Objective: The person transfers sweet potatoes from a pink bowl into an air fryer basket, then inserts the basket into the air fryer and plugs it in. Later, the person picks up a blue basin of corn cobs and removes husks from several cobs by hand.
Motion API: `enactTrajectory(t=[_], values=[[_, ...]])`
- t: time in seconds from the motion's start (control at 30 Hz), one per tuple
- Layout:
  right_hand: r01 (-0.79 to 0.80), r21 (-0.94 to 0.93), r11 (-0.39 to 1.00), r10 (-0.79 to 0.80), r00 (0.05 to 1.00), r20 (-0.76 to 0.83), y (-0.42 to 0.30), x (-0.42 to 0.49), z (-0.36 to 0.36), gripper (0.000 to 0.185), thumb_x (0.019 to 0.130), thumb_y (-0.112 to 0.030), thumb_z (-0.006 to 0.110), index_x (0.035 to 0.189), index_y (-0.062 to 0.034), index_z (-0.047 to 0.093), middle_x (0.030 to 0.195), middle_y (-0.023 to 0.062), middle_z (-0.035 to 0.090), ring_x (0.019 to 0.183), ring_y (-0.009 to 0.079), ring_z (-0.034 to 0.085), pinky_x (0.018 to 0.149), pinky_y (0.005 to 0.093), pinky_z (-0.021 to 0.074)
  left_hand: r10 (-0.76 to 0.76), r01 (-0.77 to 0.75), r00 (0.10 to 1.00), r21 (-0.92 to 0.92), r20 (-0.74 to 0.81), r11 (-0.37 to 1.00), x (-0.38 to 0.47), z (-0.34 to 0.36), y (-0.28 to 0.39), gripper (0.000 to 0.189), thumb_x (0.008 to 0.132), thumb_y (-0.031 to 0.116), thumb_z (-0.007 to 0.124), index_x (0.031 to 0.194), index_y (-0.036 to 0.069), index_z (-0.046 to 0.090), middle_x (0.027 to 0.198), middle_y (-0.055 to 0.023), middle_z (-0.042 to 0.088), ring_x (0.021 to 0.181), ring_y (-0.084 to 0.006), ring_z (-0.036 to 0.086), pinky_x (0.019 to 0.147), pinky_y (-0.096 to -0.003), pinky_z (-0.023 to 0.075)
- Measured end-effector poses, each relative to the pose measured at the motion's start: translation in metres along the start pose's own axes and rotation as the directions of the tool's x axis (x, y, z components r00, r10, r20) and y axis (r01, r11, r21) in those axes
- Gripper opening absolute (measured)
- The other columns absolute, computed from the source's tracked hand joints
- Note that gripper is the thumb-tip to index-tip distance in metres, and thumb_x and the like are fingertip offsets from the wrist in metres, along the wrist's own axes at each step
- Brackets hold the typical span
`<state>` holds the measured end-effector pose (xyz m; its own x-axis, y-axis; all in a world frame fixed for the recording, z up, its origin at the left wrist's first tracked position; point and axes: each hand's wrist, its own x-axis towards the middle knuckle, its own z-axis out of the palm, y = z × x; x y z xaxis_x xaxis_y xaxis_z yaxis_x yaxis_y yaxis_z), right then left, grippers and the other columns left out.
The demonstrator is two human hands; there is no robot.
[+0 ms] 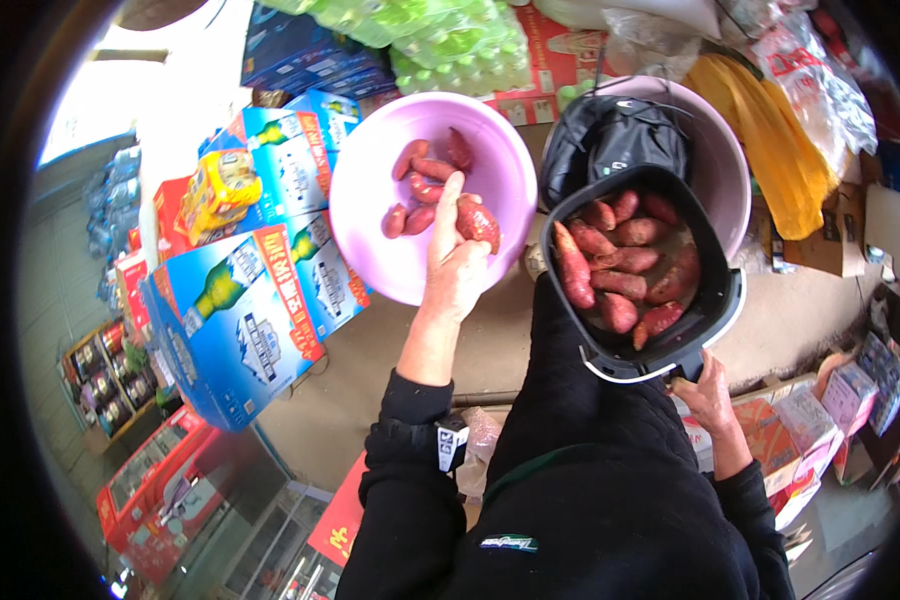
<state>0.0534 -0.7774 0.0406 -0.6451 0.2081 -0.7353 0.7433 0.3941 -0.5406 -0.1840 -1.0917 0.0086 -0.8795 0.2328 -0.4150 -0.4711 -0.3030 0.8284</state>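
Note:
My left hand [457, 259] grips a red-skinned sweet potato [478, 223] over a pink plastic basin [506, 161]. Several more sweet potatoes [425, 187] lie on the basin's floor. On the right, my right hand [703, 394] is closed around the handle of a black air fryer basket [722, 300]. Inside that basket is a layer of several sweet potatoes [619, 282]. Its upper edge overlaps a black backpack [640, 139], which rests in a second pinkish basin [727, 165].
Blue beer cartons [251, 330] stand left of the basin, with a yellow package [221, 187] on top. Green-wrapped bottles [461, 52] are stacked beyond it. A yellow cloth or bag [772, 142] hangs at the right, and cardboard boxes [772, 442] sit lower right.

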Motion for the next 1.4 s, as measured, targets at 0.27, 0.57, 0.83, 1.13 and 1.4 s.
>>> enactTrajectory(t=[0.27, 0.57, 0.83, 1.13, 1.4], values=[[0.058, -0.077, 0.995, -0.059, 0.998, -0.002, -0.021, -0.011, -0.009, 0.045, 0.066, -0.009, 0.065, 0.108, 0.0042, 0.059, 0.098, 0.0271, 0.064, 0.095, 0.042, 0.061, 0.086, 0.0421, 0.0486, -0.068, 0.022, 0.98, 0.242, 0.186, 0.97, -0.036, 0.09, -0.005, 0.067, 0.085, -0.004, 0.061, 0.146, 0.005, 0.034, 0.114, -0.0087, 0.057, 0.105, -0.0171, 0.058, 0.094, -0.0329, 0.0484], [0.074, -0.109, 0.991, -0.075, 0.997, -0.003, -0.008, -0.018, -0.009, 0.039, 0.064, -0.008, 0.066, 0.1, 0.0047, 0.059, 0.095, 0.0265, 0.062, 0.093, 0.0423, 0.06, 0.083, 0.0424, 0.0489, 0.253, -0.257, 0.958, 0.785, 0.132, 0.563, -0.005, 0.167, -0.077, 0.048, 0.072, 0.021, 0.08, 0.114, 0.006, 0.063, 0.094, -0.0163, 0.064, 0.094, -0.0332, 0.061, 0.087, -0.0385, 0.0486], [0.225, -0.14, 0.964, -0.228, 0.974, -0.007, 0.009, -0.016, -0.01, 0.041, 0.064, -0.006, 0.064, 0.103, 0.0038, 0.058, 0.091, 0.026, 0.063, 0.09, 0.0446, 0.06, 0.082, 0.0449, 0.0482, 0.109, -0.409, 0.909, 0.812, 0.402, 0.416, -0.023, 0.182, -0.084, 0.049, 0.075, 0.009, 0.074, 0.123, 0.005, 0.061, 0.11, -0.0146, 0.06, 0.101, -0.0333, 0.055, 0.09, -0.0409, 0.0458], [0.222, -0.159, 0.962, -0.232, 0.972, -0.042, 0.018, -0.019, -0.012, 0.037, 0.064, -0.004, 0.062, 0.1, 0.0036, 0.059, 0.091, 0.0243, 0.063, 0.087, 0.0415, 0.061, 0.082, 0.0411, 0.0488, 0.244, -0.096, 0.953, 0.58, -0.182, 0.809, -0.013, 0.011, -0.025, 0.018, 0.096, 0.008, 0.057, 0.109, 0.002, 0.068, 0.09, -0.0073, 0.071, 0.073, -0.0108, 0.066, 0.065, -0.0241, 0.0543], [0.034, -0.151, 0.988, -0.04, 0.999, -0.036, 0.022, -0.022, -0.007, 0.041, 0.064, -0.01, 0.065, 0.102, 0.0035, 0.058, 0.092, 0.0242, 0.062, 0.089, 0.0421, 0.058, 0.084, 0.0447, 0.0469, 0.353, 0.287, 0.789, 0.81, -0.503, 0.512, 0.093, -0.146, -0.045, 0.024, 0.088, 0.015, 0.064, 0.107, 0.001, 0.069, 0.092, -0.0168, 0.072, 0.086, -0.0252, 0.07, 0.079, -0.0357, 0.0544]])
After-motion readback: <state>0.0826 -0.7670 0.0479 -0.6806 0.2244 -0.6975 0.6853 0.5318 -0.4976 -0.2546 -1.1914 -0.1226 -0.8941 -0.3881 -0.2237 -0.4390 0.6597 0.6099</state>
